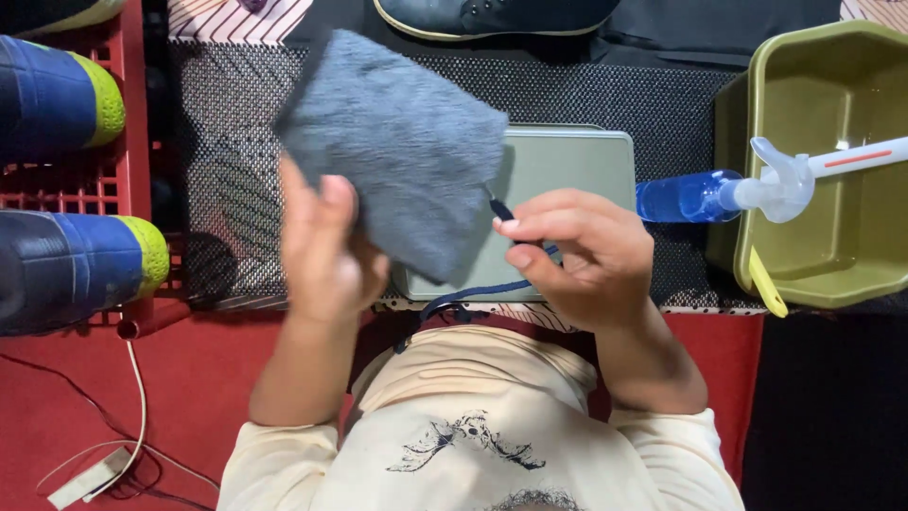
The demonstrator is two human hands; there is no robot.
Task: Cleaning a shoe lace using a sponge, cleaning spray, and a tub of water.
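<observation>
Head view, looking down. The left hand [326,251] grips a grey fleecy cloth [397,147], its fingers clenched on the cloth's lower left edge; the cloth rises above and to the right of the hand, tilted, and hides part of a grey-green flat tin lid [577,161] lying behind it. The right hand [577,255] pinches a dark blue shoelace [473,295] between thumb and forefinger; the lace's tip sticks out just above the fingertips, close to the cloth's right edge, and the rest loops down below the hand toward the person's cream shirt [482,416]. The two hands are near each other but apart. The tin lid rests on a black mesh mat [236,114]. To the right, a blue spray bottle [719,194] with a white trigger head lies across the rim of an olive plastic basin [832,274]. At left, two blue shoes with yellow-green toes [66,255] sit on a red crate [95,185]. A dark shoe [492,17] lies at the top edge.
</observation>
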